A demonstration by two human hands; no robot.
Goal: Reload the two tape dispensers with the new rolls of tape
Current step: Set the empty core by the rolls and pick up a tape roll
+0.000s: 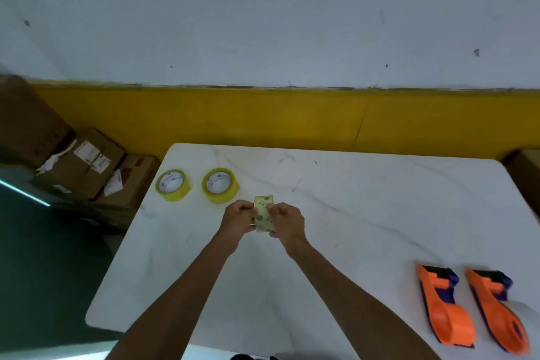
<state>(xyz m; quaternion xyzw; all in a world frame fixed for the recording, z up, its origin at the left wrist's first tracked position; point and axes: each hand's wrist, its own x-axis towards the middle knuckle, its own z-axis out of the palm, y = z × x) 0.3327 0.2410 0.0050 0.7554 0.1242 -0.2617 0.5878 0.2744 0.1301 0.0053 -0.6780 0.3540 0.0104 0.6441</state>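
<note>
Both of my hands hold a pale, nearly used-up tape roll (264, 213) upright over the middle of the white table (350, 213). My left hand (238, 220) grips its left side and my right hand (286, 222) grips its right side. Two full yellow tape rolls lie flat at the table's far left: one roll (173, 185) near the corner, the other roll (220, 185) just beyond my hands. Two orange and purple tape dispensers lie side by side at the near right: the left dispenser (444, 305) and the right dispenser (498, 311).
Cardboard boxes (84, 166) are stacked on the floor left of the table. A wall with a yellow band (292, 117) runs behind the table. Another box corner (526, 166) shows at the far right. Dark green floor lies to the left.
</note>
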